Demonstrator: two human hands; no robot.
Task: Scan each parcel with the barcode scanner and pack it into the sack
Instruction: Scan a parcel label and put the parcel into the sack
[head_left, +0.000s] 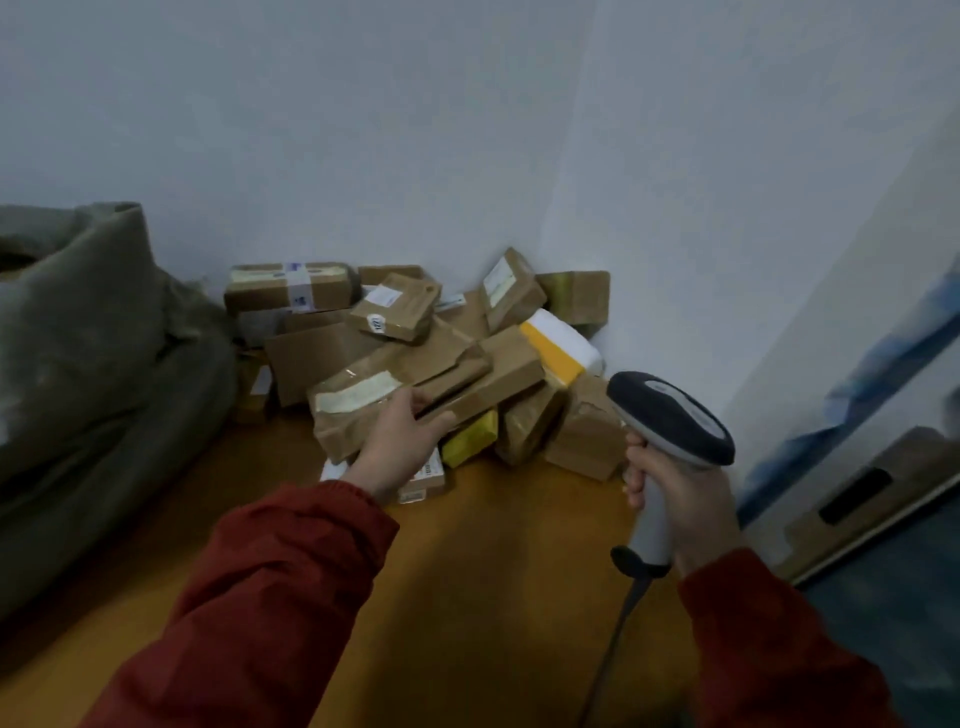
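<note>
A heap of brown cardboard parcels (415, 343) lies on the floor in the corner of the room. My left hand (402, 447) grips a flat brown parcel with pale tape (384, 384) at the front of the heap, thumb on top. My right hand (675, 493) holds a grey and white barcode scanner (670, 415) upright by its handle, to the right of the heap, its head pointing left toward the parcels. A grey-green sack (88, 374) stands at the left, its mouth partly out of view.
A white and yellow parcel (561, 348) lies at the heap's right side. The scanner's dark cable (618, 634) hangs down to the orange-brown floor (493, 571). White walls meet behind the heap. A white and blue panel (857, 415) leans at the right.
</note>
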